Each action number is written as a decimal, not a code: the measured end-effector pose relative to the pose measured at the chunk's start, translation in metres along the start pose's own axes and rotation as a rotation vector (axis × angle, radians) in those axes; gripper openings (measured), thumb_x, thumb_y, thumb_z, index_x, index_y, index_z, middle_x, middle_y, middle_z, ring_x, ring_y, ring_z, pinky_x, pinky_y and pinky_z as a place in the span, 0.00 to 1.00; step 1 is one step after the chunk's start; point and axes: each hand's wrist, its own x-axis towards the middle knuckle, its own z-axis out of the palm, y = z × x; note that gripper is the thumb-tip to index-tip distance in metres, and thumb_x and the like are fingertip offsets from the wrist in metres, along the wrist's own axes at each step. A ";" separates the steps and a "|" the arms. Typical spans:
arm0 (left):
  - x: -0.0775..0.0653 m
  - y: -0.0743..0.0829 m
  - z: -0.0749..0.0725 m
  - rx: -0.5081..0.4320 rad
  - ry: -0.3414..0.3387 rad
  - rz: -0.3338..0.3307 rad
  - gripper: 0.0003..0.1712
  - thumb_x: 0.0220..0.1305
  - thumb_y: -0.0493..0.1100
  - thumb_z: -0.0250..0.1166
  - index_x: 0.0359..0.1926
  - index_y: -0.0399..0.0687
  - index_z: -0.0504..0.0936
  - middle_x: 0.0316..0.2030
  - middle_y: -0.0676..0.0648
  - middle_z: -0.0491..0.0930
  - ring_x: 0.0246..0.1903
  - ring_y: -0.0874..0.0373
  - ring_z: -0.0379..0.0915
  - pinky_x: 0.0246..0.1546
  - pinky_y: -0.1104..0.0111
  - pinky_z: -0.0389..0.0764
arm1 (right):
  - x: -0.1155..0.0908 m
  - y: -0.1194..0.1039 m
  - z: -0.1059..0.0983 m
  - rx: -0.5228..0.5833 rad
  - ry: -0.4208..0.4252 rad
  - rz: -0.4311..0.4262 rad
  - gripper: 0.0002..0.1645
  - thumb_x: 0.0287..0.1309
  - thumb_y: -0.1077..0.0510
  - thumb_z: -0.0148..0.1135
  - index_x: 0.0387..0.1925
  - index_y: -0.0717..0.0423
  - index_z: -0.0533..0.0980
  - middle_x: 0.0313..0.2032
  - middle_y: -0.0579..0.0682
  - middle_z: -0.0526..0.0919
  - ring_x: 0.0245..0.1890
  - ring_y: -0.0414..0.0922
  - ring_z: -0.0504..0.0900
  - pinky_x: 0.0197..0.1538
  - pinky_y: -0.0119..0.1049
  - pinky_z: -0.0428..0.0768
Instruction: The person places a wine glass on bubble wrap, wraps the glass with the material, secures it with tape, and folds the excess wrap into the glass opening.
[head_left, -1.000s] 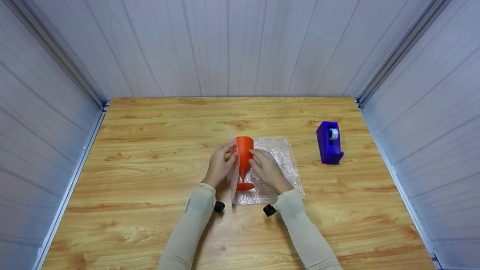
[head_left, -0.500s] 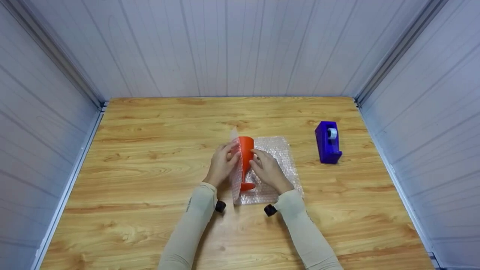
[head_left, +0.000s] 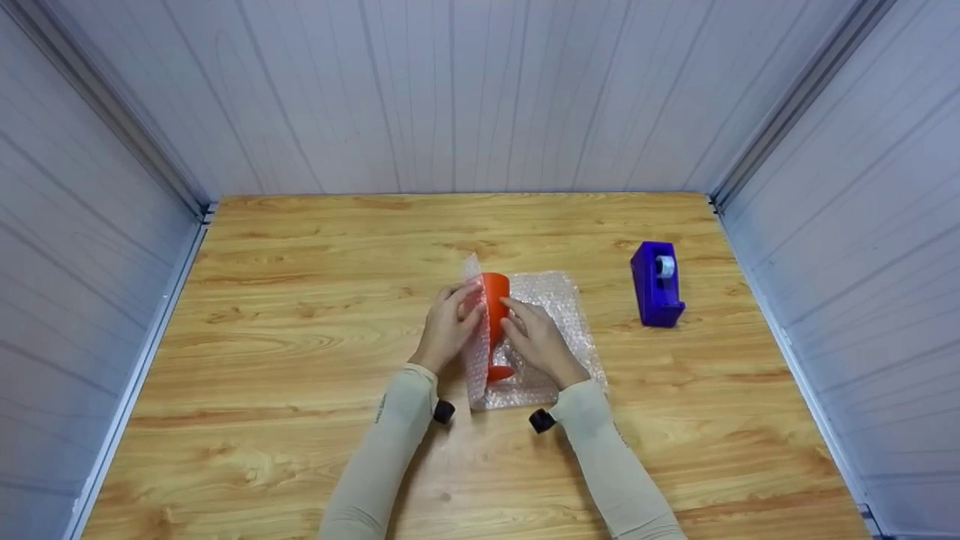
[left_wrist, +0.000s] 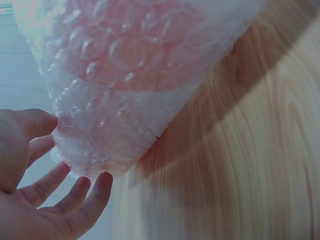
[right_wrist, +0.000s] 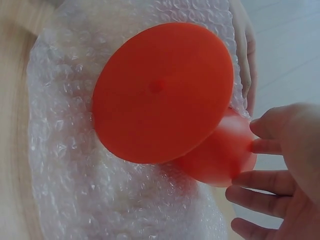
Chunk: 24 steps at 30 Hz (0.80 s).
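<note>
An orange goblet lies on its side on a sheet of bubble wrap, its bowl pointing away and its round foot nearest me. The wrap's left part stands raised and leans over the goblet's left side. My left hand presses this raised part from outside; its extended fingers and thumb are spread along it in the left wrist view. On the other side, my right hand touches the goblet's bowl with its fingertips, fingers nearly straight. In the left wrist view, the bowl shows only dimly through the wrap.
A blue tape dispenser with a white roll of tape stands on the wooden table, right of the wrap. Pale panelled walls rise at the back and both sides.
My left hand has moved slightly right, bringing the raised wrap further over the goblet. The goblet has shifted a little to the right; my right hand stays against it.
</note>
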 end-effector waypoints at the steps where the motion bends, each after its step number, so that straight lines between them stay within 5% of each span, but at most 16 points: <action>1: 0.001 0.000 0.000 0.001 0.002 0.009 0.22 0.66 0.38 0.69 0.60 0.40 0.81 0.57 0.39 0.76 0.57 0.46 0.73 0.59 0.56 0.74 | 0.001 0.001 0.000 0.002 0.011 -0.003 0.24 0.71 0.56 0.58 0.64 0.62 0.74 0.57 0.60 0.79 0.56 0.58 0.76 0.62 0.51 0.72; 11: 0.004 0.002 0.004 0.024 0.011 0.072 0.21 0.66 0.38 0.68 0.59 0.38 0.81 0.58 0.37 0.75 0.58 0.44 0.72 0.59 0.55 0.73 | 0.005 0.000 -0.002 0.008 0.028 0.018 0.24 0.71 0.56 0.57 0.61 0.66 0.75 0.58 0.61 0.77 0.60 0.58 0.73 0.65 0.51 0.70; 24: 0.002 0.008 0.010 0.095 -0.006 0.040 0.21 0.67 0.40 0.68 0.59 0.42 0.81 0.59 0.40 0.74 0.60 0.45 0.70 0.63 0.56 0.70 | 0.002 0.001 -0.005 0.004 -0.007 0.039 0.24 0.71 0.56 0.58 0.63 0.63 0.73 0.56 0.60 0.79 0.52 0.54 0.81 0.56 0.45 0.79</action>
